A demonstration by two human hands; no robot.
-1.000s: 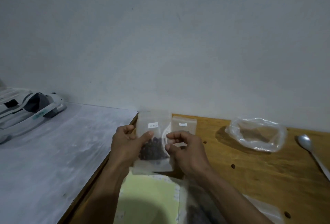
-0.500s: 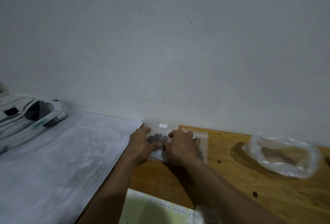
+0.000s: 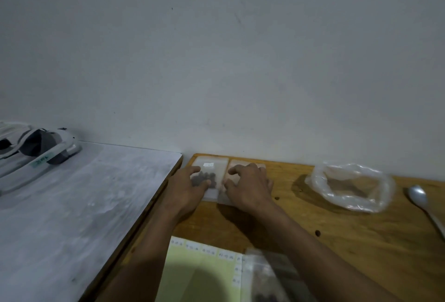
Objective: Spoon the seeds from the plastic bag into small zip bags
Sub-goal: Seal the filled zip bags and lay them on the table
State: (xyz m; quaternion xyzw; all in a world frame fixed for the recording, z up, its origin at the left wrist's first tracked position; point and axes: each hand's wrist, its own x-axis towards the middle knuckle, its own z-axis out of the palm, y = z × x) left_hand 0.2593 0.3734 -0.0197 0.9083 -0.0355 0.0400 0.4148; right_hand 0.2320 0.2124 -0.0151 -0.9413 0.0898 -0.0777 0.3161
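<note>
A small clear zip bag [image 3: 212, 169] with dark seeds and a white label lies flat on the wooden table [image 3: 337, 234] by the wall. My left hand [image 3: 186, 187] rests on its left side, fingers spread over the seeds. A second small zip bag [image 3: 238, 164] lies beside it, mostly under my right hand [image 3: 249, 185], which presses flat on it. To the right sits the crumpled clear plastic bag [image 3: 349, 187] holding seeds. A metal spoon [image 3: 420, 199] lies on the table at the far right.
A grey-white surface [image 3: 72, 217] adjoins the table on the left, with a white and grey device [image 3: 41, 150] at its back. A pale yellow label sheet [image 3: 199, 272] and a stack of clear bags [image 3: 267, 275] lie near me. Loose seeds [image 3: 317, 232] dot the wood.
The seed-filled zip bag, held upright in both hands a second ago, was laid flat by the wall next to the other bag. Both hands now press on the bags.
</note>
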